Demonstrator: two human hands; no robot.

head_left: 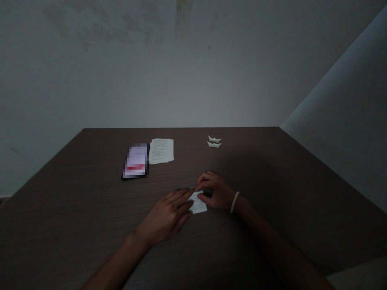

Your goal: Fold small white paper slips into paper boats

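Note:
A small piece of printed paper (198, 204) lies on the table between my hands, partly covered by them. My left hand (167, 215) rests flat across its left side, fingers stretched out and close to one another. From the right, my right hand (218, 191) curls over the upper right part of the paper, with thumb and fingertips gripping near its top edge. A beaded bracelet (234, 202) circles my right wrist. Whether the paper is folded underneath my fingers is hidden.
Two folded paper boats (214, 144) sit toward the back of the dark wooden table (90, 225). Left of them lies a stack of printed paper sheets (162, 151), beside a tablet or phone (136, 161) with a blurred lit screen. A wall (193, 88) stands behind the table.

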